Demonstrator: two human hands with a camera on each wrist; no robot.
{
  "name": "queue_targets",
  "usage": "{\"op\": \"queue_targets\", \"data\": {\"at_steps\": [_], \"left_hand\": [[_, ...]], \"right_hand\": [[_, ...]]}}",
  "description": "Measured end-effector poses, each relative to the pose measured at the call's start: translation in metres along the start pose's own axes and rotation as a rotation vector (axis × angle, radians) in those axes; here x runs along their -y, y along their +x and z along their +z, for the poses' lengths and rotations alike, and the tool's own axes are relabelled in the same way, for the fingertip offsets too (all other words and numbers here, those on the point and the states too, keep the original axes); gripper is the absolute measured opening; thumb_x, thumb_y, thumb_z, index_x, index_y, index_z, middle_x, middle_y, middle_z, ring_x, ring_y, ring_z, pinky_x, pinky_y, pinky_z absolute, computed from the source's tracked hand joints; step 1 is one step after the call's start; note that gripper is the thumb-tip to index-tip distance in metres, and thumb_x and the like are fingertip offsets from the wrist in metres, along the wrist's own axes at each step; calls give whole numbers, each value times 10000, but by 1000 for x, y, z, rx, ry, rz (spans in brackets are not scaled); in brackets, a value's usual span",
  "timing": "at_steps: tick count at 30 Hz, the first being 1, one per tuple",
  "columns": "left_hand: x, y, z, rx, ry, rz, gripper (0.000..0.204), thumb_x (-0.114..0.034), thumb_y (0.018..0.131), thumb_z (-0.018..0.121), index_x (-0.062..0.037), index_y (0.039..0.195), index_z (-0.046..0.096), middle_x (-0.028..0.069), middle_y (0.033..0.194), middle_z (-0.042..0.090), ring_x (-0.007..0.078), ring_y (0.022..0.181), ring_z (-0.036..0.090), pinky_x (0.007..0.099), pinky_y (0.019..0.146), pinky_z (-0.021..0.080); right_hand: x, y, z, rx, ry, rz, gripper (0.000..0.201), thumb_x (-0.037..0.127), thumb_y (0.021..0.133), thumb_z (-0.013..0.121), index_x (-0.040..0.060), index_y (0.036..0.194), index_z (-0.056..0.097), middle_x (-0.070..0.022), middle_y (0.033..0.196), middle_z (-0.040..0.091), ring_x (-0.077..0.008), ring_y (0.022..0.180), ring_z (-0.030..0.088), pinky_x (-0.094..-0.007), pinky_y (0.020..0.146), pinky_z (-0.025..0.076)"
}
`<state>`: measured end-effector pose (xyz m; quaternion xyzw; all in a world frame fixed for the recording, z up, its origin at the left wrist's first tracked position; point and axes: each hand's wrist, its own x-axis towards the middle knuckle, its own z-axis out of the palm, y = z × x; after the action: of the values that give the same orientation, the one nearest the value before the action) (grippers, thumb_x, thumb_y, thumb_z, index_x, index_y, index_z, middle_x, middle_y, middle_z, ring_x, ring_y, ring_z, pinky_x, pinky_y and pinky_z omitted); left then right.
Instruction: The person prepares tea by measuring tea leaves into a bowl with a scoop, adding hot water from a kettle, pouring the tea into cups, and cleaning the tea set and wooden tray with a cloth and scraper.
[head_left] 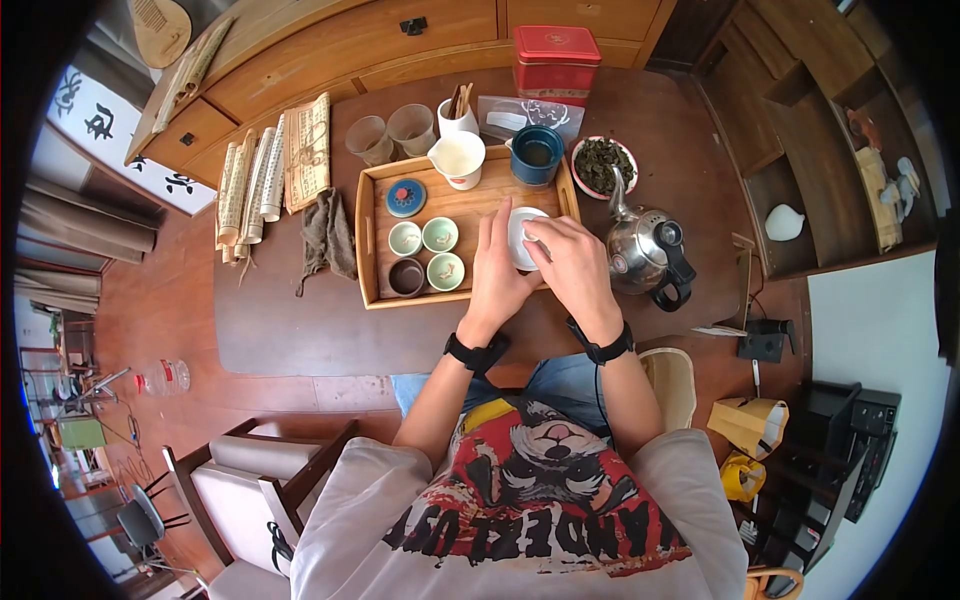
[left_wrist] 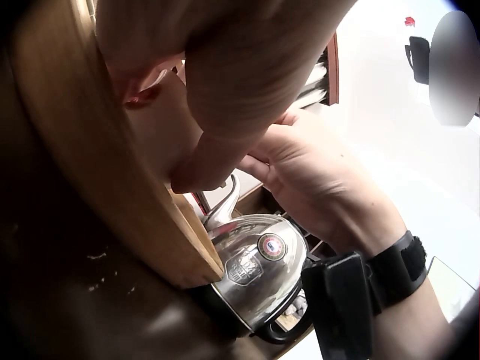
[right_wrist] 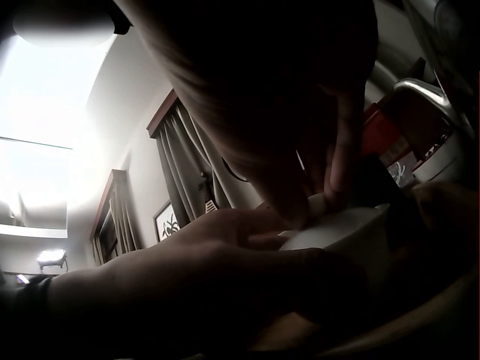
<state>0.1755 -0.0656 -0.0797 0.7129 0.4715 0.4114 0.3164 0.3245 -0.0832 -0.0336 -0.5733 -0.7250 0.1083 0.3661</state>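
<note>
Over the front right of the wooden tray (head_left: 368,235), both hands are at a white lidded bowl (right_wrist: 367,259), which looks like a gaiwan. My left hand (head_left: 493,275) holds its side, the thumb lying along the wall in the right wrist view. From above, my right hand (head_left: 578,265) pinches the white lid (head_left: 519,240) with its fingertips. Fingers cover part of the bowl in the head view. Left of the hands stand light green cups (head_left: 440,235) and a dark cup (head_left: 407,277). A steel kettle (head_left: 640,245) stands close to the right hand.
On the tray are a white pitcher (head_left: 460,160), a blue mug (head_left: 537,155) and a blue lid (head_left: 405,197). Tea leaves fill a bowl (head_left: 604,168) beside the kettle. Behind are clear cups (head_left: 410,128) and a red tin (head_left: 556,60). Scrolls (head_left: 270,175) and a grey cloth (head_left: 325,235) lie left.
</note>
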Motion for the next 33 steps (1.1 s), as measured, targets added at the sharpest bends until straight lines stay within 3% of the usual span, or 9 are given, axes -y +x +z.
{"op": "queue_targets", "data": {"at_steps": [12, 15, 17, 19, 21, 24, 28, 33], "left_hand": [[-4, -15, -12, 53, -4, -50, 1151, -76, 768, 938, 35, 1706, 281, 303, 1535, 499, 511, 1347, 595, 526, 1109, 551], [-7, -18, -34, 7, 146, 101, 1106, -125, 791, 939, 35, 1697, 325, 324, 1604, 468, 512, 1379, 588, 530, 1143, 528], [-15, -10, -63, -57, 217, 122, 846, -139, 817, 924, 14, 1571, 571, 290, 1559, 580, 468, 1395, 616, 499, 1141, 526], [-4, 9, -93, -119, 274, 81, 512, -97, 868, 870, 16, 1351, 745, 240, 1403, 709, 434, 1297, 688, 482, 1091, 557], [28, 31, -118, -122, 453, 84, 318, -55, 912, 800, 26, 1218, 772, 217, 1302, 752, 447, 1245, 701, 488, 1068, 567], [64, 58, -142, -74, 593, 24, 230, -37, 866, 791, -8, 1094, 795, 186, 1157, 783, 407, 1125, 735, 491, 950, 608], [78, 85, -152, 45, 684, -15, 284, -75, 838, 834, -52, 1122, 838, 191, 1066, 816, 430, 1002, 769, 501, 895, 636], [94, 97, -153, 148, 736, -55, 240, -62, 827, 824, -71, 1065, 858, 191, 1065, 818, 413, 1004, 775, 489, 884, 641]], "right_hand": [[1, -8, 12, -88, 19, -8, 245, 84, 903, 821, 71, 1147, 802, -79, 1122, 812, -297, 1002, 750, -419, 845, 629], [0, -8, 11, -89, 30, 21, 263, 84, 897, 833, 84, 1159, 812, -79, 1119, 815, -293, 1007, 752, -417, 846, 630], [1, -8, 9, -80, 15, 11, 274, 88, 891, 843, 90, 1163, 815, -74, 1113, 818, -289, 1005, 753, -419, 842, 630], [1, -9, 10, -88, 11, 6, 272, 91, 891, 844, 91, 1162, 815, -71, 1116, 819, -286, 1003, 753, -419, 841, 630], [1, -10, 10, -99, 4, -2, 271, 93, 891, 845, 91, 1160, 814, -68, 1119, 820, -283, 1002, 753, -420, 839, 630], [1, -11, 10, -112, -16, -6, 266, 98, 889, 847, 99, 1153, 815, -54, 1124, 822, -280, 995, 752, -415, 837, 631], [1, -11, 10, -103, -27, 5, 256, 98, 895, 840, 112, 1150, 818, -37, 1134, 825, -272, 1007, 750, -411, 841, 633], [1, -13, 10, -109, -15, 14, 248, 94, 903, 831, 112, 1150, 819, -33, 1139, 828, -266, 1023, 749, -413, 845, 633]]}}
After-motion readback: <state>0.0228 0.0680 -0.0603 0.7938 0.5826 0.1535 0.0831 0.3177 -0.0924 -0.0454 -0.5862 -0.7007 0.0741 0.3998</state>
